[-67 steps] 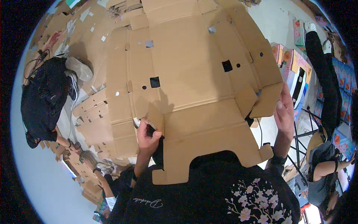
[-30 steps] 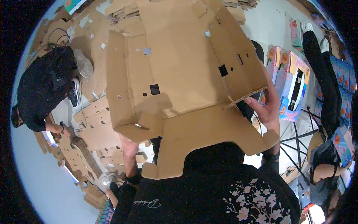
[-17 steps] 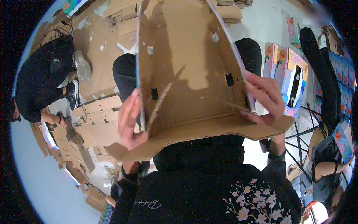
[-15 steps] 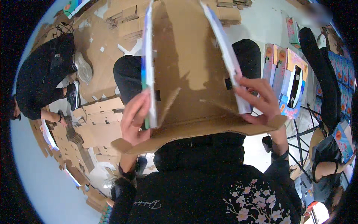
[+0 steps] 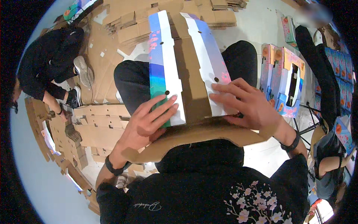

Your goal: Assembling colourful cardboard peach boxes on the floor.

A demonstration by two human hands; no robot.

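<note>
A partly folded cardboard box (image 5: 192, 71) lies over my lap, its bare brown inside showing through a long gap. Its two long side flaps lean inward, white along their edges and printed in blue, green and pink, with small round holes. My left hand (image 5: 143, 121) grips the near end of the left flap (image 5: 158, 71), fingers laid across it and thumb at its end. On the near end of the right flap (image 5: 207, 48), my right hand (image 5: 251, 104) holds in the same way. A brown end flap (image 5: 201, 136) stretches between my wrists, against my body.
Several printed boxes (image 5: 294, 84) stand at the right beside a black metal frame (image 5: 304, 123). Flat brown cardboard (image 5: 102, 130) is piled at the left and far side. One person (image 5: 52, 56) crouches at the left; another (image 5: 328, 160) is at the right, near stacked boxes (image 5: 337, 67).
The two long side flaps have tipped inward from upright, so their printed faces now show. My hands have moved from the outer sides onto the tops of these flaps.
</note>
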